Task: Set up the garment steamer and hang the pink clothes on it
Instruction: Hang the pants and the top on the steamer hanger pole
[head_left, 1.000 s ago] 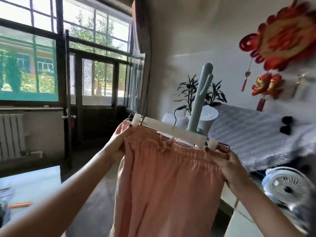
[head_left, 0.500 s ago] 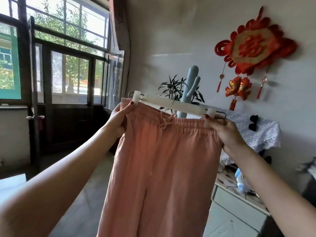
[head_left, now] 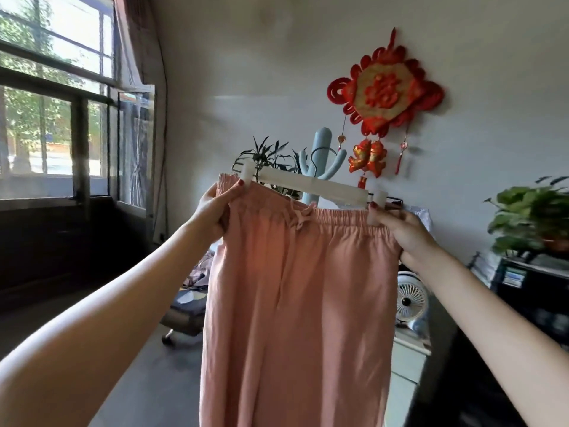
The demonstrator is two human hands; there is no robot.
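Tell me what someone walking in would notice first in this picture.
First, the long salmon-pink drawstring trousers held up mid-frame, their waistband clipped to a white bar hanger; the left hand and right hand each grip an end. Next, the big red and gold knot ornament on the wall at upper right. Behind the hanger rises a pale blue cactus-shaped stand.

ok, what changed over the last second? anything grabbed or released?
Nothing grabbed or released. The view swung right: the window slid left, and the red wall ornament came toward centre. The left hand and right hand still grip the pink trousers at the waistband, clipped to the white hanger.
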